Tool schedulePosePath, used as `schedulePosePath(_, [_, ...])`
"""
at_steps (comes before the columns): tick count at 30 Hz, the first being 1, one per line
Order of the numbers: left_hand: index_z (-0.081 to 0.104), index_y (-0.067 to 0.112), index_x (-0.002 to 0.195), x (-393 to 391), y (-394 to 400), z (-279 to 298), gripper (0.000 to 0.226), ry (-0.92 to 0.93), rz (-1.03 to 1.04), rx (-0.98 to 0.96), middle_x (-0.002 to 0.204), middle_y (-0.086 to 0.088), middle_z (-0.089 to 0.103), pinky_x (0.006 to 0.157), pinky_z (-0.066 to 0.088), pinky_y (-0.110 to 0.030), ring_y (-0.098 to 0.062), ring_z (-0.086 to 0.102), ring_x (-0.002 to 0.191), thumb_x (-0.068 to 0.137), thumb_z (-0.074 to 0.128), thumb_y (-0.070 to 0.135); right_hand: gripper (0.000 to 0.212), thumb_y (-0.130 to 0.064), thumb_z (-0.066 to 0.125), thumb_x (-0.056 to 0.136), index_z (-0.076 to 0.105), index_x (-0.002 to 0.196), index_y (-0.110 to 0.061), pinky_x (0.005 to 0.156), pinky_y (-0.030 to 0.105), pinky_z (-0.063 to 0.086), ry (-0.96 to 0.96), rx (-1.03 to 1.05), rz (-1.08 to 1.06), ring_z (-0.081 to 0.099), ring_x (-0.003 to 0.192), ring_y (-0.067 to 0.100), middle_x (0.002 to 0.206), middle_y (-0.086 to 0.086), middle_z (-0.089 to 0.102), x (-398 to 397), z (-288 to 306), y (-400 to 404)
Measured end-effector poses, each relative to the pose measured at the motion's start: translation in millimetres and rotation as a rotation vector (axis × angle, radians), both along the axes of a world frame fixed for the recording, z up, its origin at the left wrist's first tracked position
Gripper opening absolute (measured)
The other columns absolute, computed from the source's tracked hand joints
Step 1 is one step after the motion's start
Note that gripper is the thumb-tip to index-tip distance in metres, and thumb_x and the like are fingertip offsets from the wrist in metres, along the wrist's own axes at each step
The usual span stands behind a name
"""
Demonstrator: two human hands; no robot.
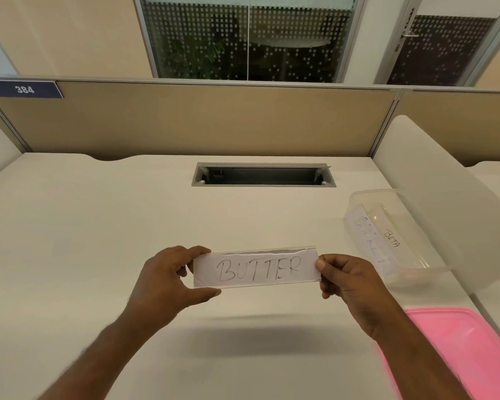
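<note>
Clear acrylic, a flat rectangular label holder (256,269) with a white paper slip reading BUTTER inside it, hangs level in the air above the pale white desk (84,226), facing the camera, its shadow on the desk below. The left hand (162,284) pinches its left end: the index finger curls over the top edge and the thumb runs under the bottom edge, so the short end sits between them. The right hand (350,284) pinches the right end, thumb pressed on the front face near the upper corner, the other fingers curled behind the holder. Well to the right a clear plastic tub (410,215) lies tipped on the desk, with more handwritten slips in it, one reading BETA. A pink plastic lid (459,342) lies flat near the right forearm
</note>
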State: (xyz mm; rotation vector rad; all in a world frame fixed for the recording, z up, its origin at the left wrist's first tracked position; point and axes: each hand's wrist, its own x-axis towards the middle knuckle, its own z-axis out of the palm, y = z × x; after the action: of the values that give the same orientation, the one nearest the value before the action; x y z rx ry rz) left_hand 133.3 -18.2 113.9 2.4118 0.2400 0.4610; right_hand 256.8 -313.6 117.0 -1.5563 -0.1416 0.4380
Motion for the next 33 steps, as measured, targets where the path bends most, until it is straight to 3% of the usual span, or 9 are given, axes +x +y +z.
schedulePosePath(5, [0.073,0.031,0.108,7,0,7,0.067,-0.048,-0.035,0.061,0.09,0.028,0.058,0.061,0.037,-0.01,-0.005,0.049,0.076,0.046,0.097,0.039,0.007,-0.012,0.068,0.086,0.073,0.09,-0.011,0.055,0.029,0.049,-0.079,-0.065,0.0,0.054,0.059,0.019,0.066,0.006,0.064,5,5,-9])
schedulePosePath(9, [0.074,0.029,0.109,15,0,10,0.066,-0.074,-0.047,0.075,0.093,0.025,0.059,0.06,0.036,-0.009,-0.005,0.051,0.076,0.048,0.096,0.04,0.046,-0.018,0.078,0.077,0.062,0.119,-0.031,0.069,0.029,0.054,-0.286,-0.242,-0.018,0.061,0.073,0.012,0.094,-0.004,0.068,17,9,-19])
schedulePosePath(13, [0.074,0.028,0.11,23,-4,11,0.067,-0.089,-0.068,0.067,0.09,0.026,0.059,0.06,0.036,-0.008,-0.004,0.05,0.074,0.047,0.096,0.039,0.086,-0.029,0.086,0.067,0.039,0.135,-0.053,0.072,0.024,0.055,-0.48,-0.416,0.231,0.057,0.098,0.006,0.123,-0.026,0.049,27,15,-29])
schedulePosePath(15, [0.074,0.028,0.109,27,-7,11,0.068,-0.096,-0.093,0.059,0.088,0.026,0.059,0.06,0.036,-0.01,-0.006,0.05,0.073,0.047,0.096,0.041,0.095,-0.033,0.087,0.065,0.03,0.137,-0.058,0.074,0.021,0.053,-0.558,-0.514,0.336,0.053,0.102,0.003,0.129,-0.033,0.041,33,17,-32])
schedulePosePath(22, [0.073,0.029,0.109,44,-17,5,0.065,-0.121,-0.134,0.052,0.072,0.017,0.057,0.059,0.035,-0.01,-0.008,0.049,0.072,0.049,0.095,0.042,0.073,-0.027,0.087,0.066,0.051,0.124,-0.052,0.068,0.015,0.048,-0.624,-0.5,0.302,0.055,0.099,0.005,0.119,-0.028,0.057,47,17,-43])
schedulePosePath(29, [0.068,0.031,0.115,61,-30,-4,0.068,-0.154,-0.157,0.025,0.085,0.014,0.06,0.065,0.039,-0.011,-0.003,0.05,0.081,0.053,0.095,0.039,0.065,-0.023,0.089,0.062,0.062,0.119,-0.039,0.08,0.025,0.052,-0.623,-0.371,0.232,0.058,0.103,0.012,0.118,-0.023,0.062,51,13,-58])
schedulePosePath(33, [0.063,0.034,0.122,73,-34,-7,0.072,-0.163,-0.178,0.048,0.093,0.017,0.058,0.068,0.041,-0.012,-0.006,0.051,0.085,0.056,0.09,0.048,0.066,-0.024,0.09,0.061,0.063,0.119,-0.035,0.081,0.027,0.052,-0.618,-0.364,0.2,0.059,0.101,0.012,0.115,-0.02,0.064,54,9,-68])
